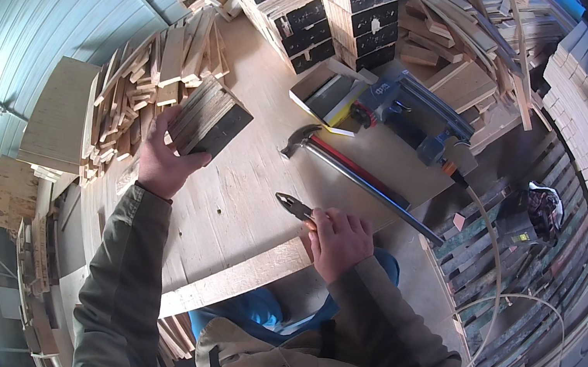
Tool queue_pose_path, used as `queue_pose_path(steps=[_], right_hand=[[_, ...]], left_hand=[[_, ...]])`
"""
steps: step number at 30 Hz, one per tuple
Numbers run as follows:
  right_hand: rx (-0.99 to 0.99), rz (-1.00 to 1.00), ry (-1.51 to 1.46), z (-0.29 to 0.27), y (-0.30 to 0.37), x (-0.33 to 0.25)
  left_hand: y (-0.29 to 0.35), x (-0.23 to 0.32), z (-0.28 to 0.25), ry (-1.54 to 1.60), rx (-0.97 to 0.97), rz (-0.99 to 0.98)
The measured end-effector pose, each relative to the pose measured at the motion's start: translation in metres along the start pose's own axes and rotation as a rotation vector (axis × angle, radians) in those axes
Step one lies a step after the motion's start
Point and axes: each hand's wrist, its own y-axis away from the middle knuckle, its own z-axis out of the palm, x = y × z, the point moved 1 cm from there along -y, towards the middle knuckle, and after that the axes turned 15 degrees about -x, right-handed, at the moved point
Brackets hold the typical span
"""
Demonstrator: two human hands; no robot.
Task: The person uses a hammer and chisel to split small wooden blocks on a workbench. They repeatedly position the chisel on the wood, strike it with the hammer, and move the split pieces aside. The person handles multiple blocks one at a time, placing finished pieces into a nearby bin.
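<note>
My left hand (167, 159) grips a plywood block (209, 118) with one dark-painted face, holding it tilted over the left part of the wooden worktable (221, 238). Near the table's front edge, my right hand (339, 240) is closed around a pair of pliers (295, 207); their jaws point left and slightly away from me. Beyond the pliers lies a claw hammer (358, 175) with a red and metallic handle, its head to the left. A blue and black nail gun (408, 113) rests farther back, beside an open box (329, 95).
Loose wood strips (160, 73) are heaped at the table's left. Stacked blocks with black ends (339, 15) rise at the back. An air hose (492, 242) hangs off the right side, over a slatted pallet (529, 280). More scrap wood (481, 16) lies at the far right.
</note>
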Motion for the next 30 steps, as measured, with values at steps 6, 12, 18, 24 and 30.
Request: queue_pose_path(steps=[6,12,18,24,30], right_hand=[[-0.023,0.016,-0.044,-0.004,-0.005,0.0],[-0.062,0.011,-0.042,-0.007,-0.012,0.004],[-0.063,0.003,-0.065,-0.008,-0.015,0.008],[-0.078,-0.008,-0.108,-0.007,-0.013,0.012],[-0.031,-0.034,-0.14,-0.009,-0.013,0.014]], left_hand=[[-0.107,0.042,-0.003,0.096,0.0,0.19],[-0.192,0.064,-0.002,0.132,0.047,0.295],[-0.273,0.075,0.0,-0.101,0.15,0.334],[-0.325,0.071,0.015,-0.393,0.109,0.279],[-0.334,0.057,0.035,-0.463,0.101,0.198]])
